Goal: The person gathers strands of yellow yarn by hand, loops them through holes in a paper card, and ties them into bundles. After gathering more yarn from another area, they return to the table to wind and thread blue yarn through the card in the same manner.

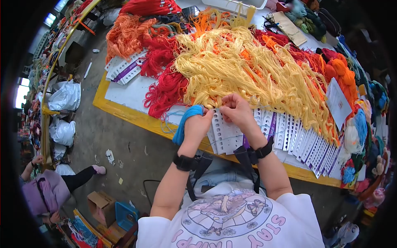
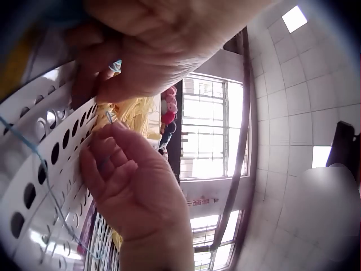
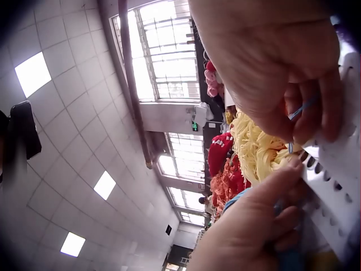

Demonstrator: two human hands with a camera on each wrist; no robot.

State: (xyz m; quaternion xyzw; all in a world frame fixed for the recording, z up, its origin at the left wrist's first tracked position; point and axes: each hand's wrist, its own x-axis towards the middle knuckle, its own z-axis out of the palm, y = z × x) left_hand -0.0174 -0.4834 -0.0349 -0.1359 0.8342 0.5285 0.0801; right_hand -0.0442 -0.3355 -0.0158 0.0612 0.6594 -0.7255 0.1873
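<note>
My left hand carries a blue skein over its back and steadies the punched card. Right hand pinches the blue strand at a hole. Limp, light, snag-prone, I judge: grip near its tip.

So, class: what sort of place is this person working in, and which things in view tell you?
Probably a thread-sorting workshop. Heaps of yellow thread skeins and red thread skeins cover the work table, punched white thread cards lie in rows, and the left hand carries a blue skein.
</note>
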